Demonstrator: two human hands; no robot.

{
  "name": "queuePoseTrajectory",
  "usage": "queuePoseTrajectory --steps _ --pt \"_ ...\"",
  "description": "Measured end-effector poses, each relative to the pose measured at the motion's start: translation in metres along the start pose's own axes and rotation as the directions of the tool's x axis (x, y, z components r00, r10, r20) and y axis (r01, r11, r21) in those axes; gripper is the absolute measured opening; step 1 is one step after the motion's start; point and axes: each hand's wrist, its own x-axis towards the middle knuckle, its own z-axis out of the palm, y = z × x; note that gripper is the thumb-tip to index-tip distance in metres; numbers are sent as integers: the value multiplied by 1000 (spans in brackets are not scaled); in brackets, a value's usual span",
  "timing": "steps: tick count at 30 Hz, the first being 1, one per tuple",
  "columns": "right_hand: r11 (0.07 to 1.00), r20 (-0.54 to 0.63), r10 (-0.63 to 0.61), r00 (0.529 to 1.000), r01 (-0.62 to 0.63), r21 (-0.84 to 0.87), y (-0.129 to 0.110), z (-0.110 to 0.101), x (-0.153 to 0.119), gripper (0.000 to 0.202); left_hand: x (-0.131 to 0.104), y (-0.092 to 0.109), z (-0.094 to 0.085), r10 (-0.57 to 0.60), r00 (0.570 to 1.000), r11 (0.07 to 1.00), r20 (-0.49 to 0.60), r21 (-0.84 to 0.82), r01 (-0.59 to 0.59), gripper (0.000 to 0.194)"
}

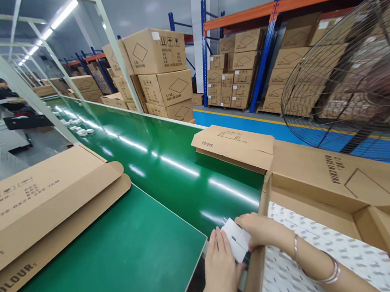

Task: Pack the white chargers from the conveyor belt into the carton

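Observation:
Near the end of the green conveyor belt (171, 181), several small white boxes (238, 240) are held together between my two hands. My left hand (222, 268) presses on their left side with its fingers together. My right hand (259, 230) grips them from the right, its wrist over the edge of an open carton (317, 196). Inside that carton lies a layer of white pieces with grey marks (318, 254). Farther up the belt is a loose group of small white items (81, 128).
Flattened cartons (46, 194) lie on the green table (133, 259) at left. A large fan (355, 78) stands at right. Stacked cartons (165, 84) and racks (237, 18) are beyond the belt. A seated person (4, 91) is far left.

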Motion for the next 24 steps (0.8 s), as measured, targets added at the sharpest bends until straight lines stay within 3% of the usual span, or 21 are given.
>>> queuePoseTrajectory --steps 14,24 --pt "998 -94 56 994 -57 -6 5 9 7 44 34 -13 -5 173 971 984 168 9 -177 73" --pt "996 -109 89 990 -90 2 8 10 7 50 51 -22 -22 104 956 993 276 -90 -82 78"
